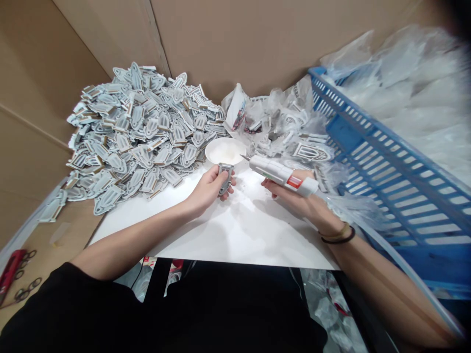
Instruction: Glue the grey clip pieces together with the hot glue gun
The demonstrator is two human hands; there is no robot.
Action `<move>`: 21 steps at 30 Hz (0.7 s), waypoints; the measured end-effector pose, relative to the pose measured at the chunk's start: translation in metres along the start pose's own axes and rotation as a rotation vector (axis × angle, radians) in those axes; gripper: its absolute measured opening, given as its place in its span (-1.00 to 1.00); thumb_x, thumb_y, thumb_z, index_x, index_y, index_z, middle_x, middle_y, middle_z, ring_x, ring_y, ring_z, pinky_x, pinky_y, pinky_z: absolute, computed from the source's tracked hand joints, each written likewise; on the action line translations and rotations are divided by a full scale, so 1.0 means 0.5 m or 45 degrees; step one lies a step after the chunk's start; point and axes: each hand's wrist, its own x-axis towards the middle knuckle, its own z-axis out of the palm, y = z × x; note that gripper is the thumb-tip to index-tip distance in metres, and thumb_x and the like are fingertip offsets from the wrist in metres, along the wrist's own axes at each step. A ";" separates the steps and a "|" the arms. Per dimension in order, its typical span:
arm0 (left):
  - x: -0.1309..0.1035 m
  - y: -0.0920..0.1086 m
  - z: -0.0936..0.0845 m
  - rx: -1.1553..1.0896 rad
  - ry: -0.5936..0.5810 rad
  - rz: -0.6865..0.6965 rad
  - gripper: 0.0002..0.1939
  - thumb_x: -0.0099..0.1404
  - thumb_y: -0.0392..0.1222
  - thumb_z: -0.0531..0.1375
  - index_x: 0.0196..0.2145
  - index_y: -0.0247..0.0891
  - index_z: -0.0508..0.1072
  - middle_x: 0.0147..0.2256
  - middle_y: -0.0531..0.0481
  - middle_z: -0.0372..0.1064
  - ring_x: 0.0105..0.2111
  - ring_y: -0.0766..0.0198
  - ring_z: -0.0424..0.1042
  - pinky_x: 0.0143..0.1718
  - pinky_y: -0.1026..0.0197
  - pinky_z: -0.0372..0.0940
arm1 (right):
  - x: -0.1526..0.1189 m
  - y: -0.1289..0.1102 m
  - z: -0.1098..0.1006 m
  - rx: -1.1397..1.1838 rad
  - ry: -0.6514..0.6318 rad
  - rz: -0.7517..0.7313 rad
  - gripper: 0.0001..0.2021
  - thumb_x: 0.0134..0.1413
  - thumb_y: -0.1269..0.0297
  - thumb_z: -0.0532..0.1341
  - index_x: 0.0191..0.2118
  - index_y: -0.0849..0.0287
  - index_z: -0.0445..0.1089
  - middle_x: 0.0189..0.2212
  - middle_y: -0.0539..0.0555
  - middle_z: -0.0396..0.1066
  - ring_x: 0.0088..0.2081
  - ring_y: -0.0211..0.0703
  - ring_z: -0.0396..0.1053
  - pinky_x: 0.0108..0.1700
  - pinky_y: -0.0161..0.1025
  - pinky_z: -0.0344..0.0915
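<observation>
My left hand (209, 189) grips a small grey plastic part (224, 179) with a rounded outline, the thumb lying across its face. In my right hand (290, 193) is a white pen-shaped power tool (275, 172) with a red label and a thin metal tip. That tip points left, toward the plastic part but apart from it. Just beyond both hands stands a shallow white bowl (225, 150) with pale contents I cannot make out. A large heap of similar grey parts (147, 132) rises to the left of the bowl.
A blue plastic crate (397, 166) filled with clear plastic bags (423, 93) borders the right side. Crumpled plastic wrapping with more parts (290, 122) lies behind the tool. Cardboard walls (257, 44) enclose the white tabletop (221, 235). A red object (12, 272) rests at far left.
</observation>
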 end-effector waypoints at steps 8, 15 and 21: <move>-0.005 0.008 0.005 0.112 0.022 -0.040 -0.85 0.35 -0.24 0.12 -0.16 -0.32 0.42 -0.36 -0.09 0.49 -0.55 0.35 0.16 -0.57 0.25 0.01 | 0.003 0.012 0.003 -0.168 -0.182 -0.265 -0.72 0.11 0.14 0.19 -0.57 0.08 0.27 -0.55 0.04 0.34 -0.48 -0.15 0.30 -0.36 -0.18 0.20; -0.008 0.011 0.009 0.056 -0.060 -0.083 -0.88 0.36 -0.23 0.11 -0.23 -0.31 0.40 -0.33 -0.09 0.50 -0.55 0.36 0.16 -0.59 0.30 0.03 | 0.004 0.012 0.006 -0.076 -0.264 -0.441 -0.77 0.10 0.29 0.17 -0.56 0.09 0.22 -0.59 -0.02 0.21 -0.54 -0.23 0.20 -0.41 -0.23 0.08; -0.006 0.005 0.006 0.007 -0.097 -0.063 -0.83 0.30 -0.15 0.20 -0.21 -0.29 0.42 -0.31 -0.08 0.52 -0.55 0.37 0.19 -0.60 0.33 0.05 | 0.003 0.006 0.005 -0.100 -0.262 -0.375 -0.75 0.06 0.28 0.17 -0.58 0.08 0.16 -0.59 -0.01 0.20 -0.55 -0.21 0.16 -0.43 -0.21 0.05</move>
